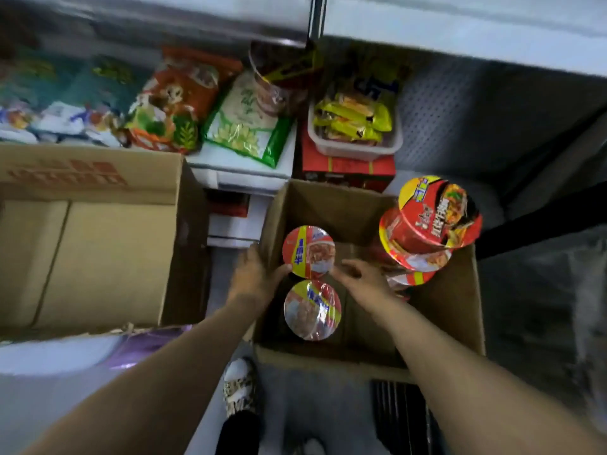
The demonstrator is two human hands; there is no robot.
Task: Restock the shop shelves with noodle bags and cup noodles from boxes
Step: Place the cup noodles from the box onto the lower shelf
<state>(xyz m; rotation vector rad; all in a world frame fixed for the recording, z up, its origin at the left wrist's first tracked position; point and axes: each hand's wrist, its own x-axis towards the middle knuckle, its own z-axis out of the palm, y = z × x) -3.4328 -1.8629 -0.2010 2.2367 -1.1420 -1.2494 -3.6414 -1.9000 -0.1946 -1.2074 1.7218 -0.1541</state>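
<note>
An open cardboard box [456,300] stands on the floor below me. Inside it are two cup noodles with red and yellow lids: a far cup noodle [308,251] and a near cup noodle [312,310]. My left hand [254,274] touches the far cup's left side. My right hand [364,277] reaches to its right side, fingers apart. A stack of larger red cup noodles [433,218] leans at the box's right edge, with more lids below it.
A second open cardboard box [88,178], with nothing visible in it, stands on the left. Snack bags [170,103] line the low shelf beyond. A white tub of yellow packets [354,126] rests on a red carton. My shoe [239,385] is by the box's near edge.
</note>
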